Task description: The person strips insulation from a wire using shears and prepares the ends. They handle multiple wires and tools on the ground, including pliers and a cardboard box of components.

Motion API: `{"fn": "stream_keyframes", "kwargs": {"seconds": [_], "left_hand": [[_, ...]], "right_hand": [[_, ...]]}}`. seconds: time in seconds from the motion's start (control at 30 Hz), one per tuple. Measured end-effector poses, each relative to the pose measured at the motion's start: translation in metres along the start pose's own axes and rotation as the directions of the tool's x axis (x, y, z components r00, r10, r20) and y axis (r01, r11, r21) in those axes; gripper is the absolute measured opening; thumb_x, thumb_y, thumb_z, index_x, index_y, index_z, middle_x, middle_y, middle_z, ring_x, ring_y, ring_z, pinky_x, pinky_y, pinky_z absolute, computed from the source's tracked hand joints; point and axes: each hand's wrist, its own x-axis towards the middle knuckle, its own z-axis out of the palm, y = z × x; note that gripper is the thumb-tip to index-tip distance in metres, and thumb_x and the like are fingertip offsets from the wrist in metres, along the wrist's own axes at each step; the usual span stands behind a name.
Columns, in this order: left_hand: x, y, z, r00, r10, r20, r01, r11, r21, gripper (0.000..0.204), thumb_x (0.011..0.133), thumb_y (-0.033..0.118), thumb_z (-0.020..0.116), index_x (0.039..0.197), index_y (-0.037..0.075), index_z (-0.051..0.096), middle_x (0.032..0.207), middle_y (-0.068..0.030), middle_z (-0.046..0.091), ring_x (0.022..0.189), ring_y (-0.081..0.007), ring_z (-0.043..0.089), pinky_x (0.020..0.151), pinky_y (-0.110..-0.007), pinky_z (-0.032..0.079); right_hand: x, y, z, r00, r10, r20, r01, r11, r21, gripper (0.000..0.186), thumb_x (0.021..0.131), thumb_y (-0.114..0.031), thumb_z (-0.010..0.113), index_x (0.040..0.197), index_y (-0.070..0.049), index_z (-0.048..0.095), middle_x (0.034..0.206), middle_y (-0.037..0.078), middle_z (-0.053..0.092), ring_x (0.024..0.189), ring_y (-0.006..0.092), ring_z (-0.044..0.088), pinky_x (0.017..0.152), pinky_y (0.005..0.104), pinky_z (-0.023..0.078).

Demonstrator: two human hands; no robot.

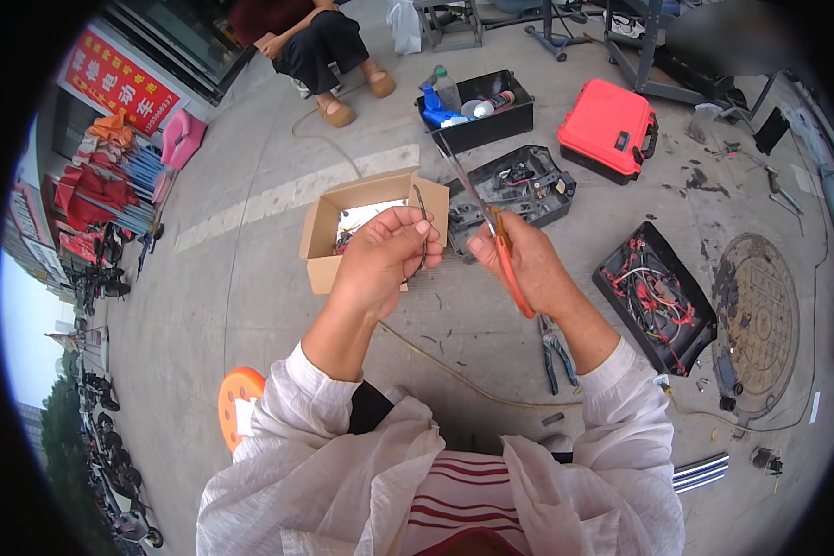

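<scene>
My left hand is closed, pinching a thin dark wire between thumb and fingers. One end of the wire sticks up above the fingertips; the rest hangs below them. My right hand grips scissors by their orange handles, the long metal blades pointing up and to the left. Blades and wire are apart. Just beyond my left hand stands an open cardboard box with a white sheet and small wires inside. An open black case with parts in it lies behind my right hand.
A black tray of tangled wires lies at right, beside a manhole cover. Farther off stand a red case and a black bin of bottles. Pliers lie below my right wrist. A person sits at the back.
</scene>
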Motion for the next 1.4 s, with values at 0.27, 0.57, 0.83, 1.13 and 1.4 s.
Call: {"fn": "stream_keyframes", "kwargs": {"seconds": [0.27, 0.57, 0.83, 1.13, 1.4], "left_hand": [[-0.005, -0.011, 0.007, 0.959, 0.275, 0.068, -0.249, 0.705, 0.664, 0.010, 0.090, 0.006, 0.058, 0.097, 0.000, 0.061, 0.081, -0.0029, 0.064, 0.072, -0.0094, 0.058, 0.065, -0.023, 0.046], [-0.007, -0.012, 0.007, 0.906, 0.344, 0.248, -0.354, 0.293, 0.888, 0.013, 0.081, 0.003, 0.063, 0.094, 0.002, 0.065, 0.085, -0.0142, 0.066, 0.076, -0.0286, 0.064, 0.069, -0.034, 0.049], [-0.004, -0.009, 0.003, 0.975, 0.081, 0.209, -0.209, 0.662, 0.720, 0.019, 0.089, 0.000, 0.053, 0.106, -0.003, 0.061, 0.090, -0.0043, 0.064, 0.079, -0.0103, 0.056, 0.073, -0.026, 0.048], [-0.003, -0.006, -0.007, 0.979, -0.100, 0.178, -0.047, 0.738, 0.673, 0.022, 0.090, 0.002, 0.057, 0.110, -0.003, 0.062, 0.093, -0.0039, 0.065, 0.083, -0.0090, 0.059, 0.074, -0.023, 0.048], [-0.008, 0.000, -0.002, 0.933, -0.239, 0.271, 0.065, 0.850, 0.523, 0.027, 0.091, 0.003, 0.056, 0.118, 0.001, 0.060, 0.088, -0.0034, 0.064, 0.076, -0.0086, 0.057, 0.074, -0.023, 0.049]], "right_hand": [[0.005, -0.002, -0.005, 1.000, -0.001, -0.002, 0.001, 0.945, 0.328, 0.018, 0.081, -0.008, 0.070, 0.094, 0.000, 0.060, 0.079, -0.001, 0.054, 0.070, 0.0066, 0.048, 0.065, 0.0206, 0.042], [0.006, -0.006, -0.019, 0.970, -0.226, 0.085, 0.225, 0.974, 0.027, 0.024, 0.072, 0.002, 0.068, 0.093, 0.003, 0.058, 0.075, 0.006, 0.054, 0.065, 0.0082, 0.047, 0.061, 0.0249, 0.044], [0.007, 0.004, -0.017, 0.998, -0.051, 0.039, 0.039, 0.960, 0.279, 0.013, 0.084, -0.006, 0.069, 0.093, 0.000, 0.062, 0.081, 0.002, 0.062, 0.071, 0.0044, 0.054, 0.065, 0.0205, 0.046], [0.016, 0.023, -0.018, 0.999, -0.025, 0.019, 0.009, 0.812, 0.583, 0.014, 0.089, -0.006, 0.061, 0.099, 0.003, 0.059, 0.086, 0.008, 0.065, 0.077, 0.0118, 0.064, 0.065, 0.0240, 0.053], [0.018, 0.020, -0.013, 0.989, 0.089, 0.115, -0.146, 0.627, 0.766, 0.017, 0.087, -0.011, 0.063, 0.099, 0.001, 0.060, 0.084, 0.009, 0.062, 0.072, 0.0136, 0.062, 0.062, 0.0251, 0.051]]}}
